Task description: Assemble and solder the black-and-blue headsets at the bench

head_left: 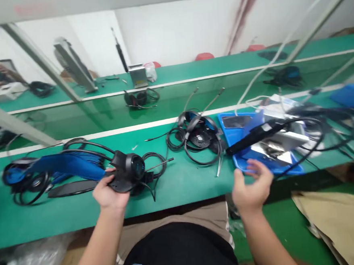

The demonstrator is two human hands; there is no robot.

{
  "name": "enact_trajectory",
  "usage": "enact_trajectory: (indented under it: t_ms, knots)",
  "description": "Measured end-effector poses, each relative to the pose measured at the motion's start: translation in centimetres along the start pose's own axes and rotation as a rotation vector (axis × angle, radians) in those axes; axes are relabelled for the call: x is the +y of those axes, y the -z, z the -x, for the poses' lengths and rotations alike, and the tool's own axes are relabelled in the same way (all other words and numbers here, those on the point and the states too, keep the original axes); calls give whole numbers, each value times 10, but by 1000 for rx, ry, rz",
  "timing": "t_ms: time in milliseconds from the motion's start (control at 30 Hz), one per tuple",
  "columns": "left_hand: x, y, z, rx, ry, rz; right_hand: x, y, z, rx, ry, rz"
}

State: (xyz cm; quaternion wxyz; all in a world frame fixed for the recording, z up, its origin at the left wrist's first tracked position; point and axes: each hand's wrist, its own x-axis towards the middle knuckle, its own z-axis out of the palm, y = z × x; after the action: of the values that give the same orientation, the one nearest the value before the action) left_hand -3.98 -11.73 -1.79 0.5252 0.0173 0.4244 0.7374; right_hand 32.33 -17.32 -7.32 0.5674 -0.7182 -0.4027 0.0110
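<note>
White walls (172,24) behind green workbenches (80,220); floor (289,225) seemingly green.

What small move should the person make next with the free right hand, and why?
I think the open right hand should probably come across to steady the black headset ear cup. The left hand grips it alone, while the right hand holds nothing and hovers by the blue tray.

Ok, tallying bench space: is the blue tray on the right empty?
Not empty: a long black object and a silver metal part lie on the blue tray.
</note>
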Motion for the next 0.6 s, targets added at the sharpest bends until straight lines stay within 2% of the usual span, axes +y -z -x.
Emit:
enact_trajectory:
  t_ms: [33,67,100,133,200,300,433,500,600]
  knots:
    - [-2,3,6,53,17,19,-6,-5,23,-181,-40,-80]
    - [-5,4,13,94,38,36,-13,-11,46,-439,-103,-183]
    - [-9,5,19,113,60,50,-21,-19,68,-687,-186,-287]
    - [-12,5,25,117,82,61,-30,-27,87,-877,-273,-369]
    - [-18,5,34,100,118,81,-48,-44,116,-1119,-438,-507]
    - [-25,5,42,69,169,98,-70,-63,131,-1286,-639,-704]
    - [-24,5,44,30,131,115,-83,-67,117,-1371,-763,-969]
    - [-22,5,44,-6,83,97,-85,-64,107,-1388,-798,-995]
    - [-21,2,44,-95,-1,35,-87,-64,97,-1371,-813,-882]
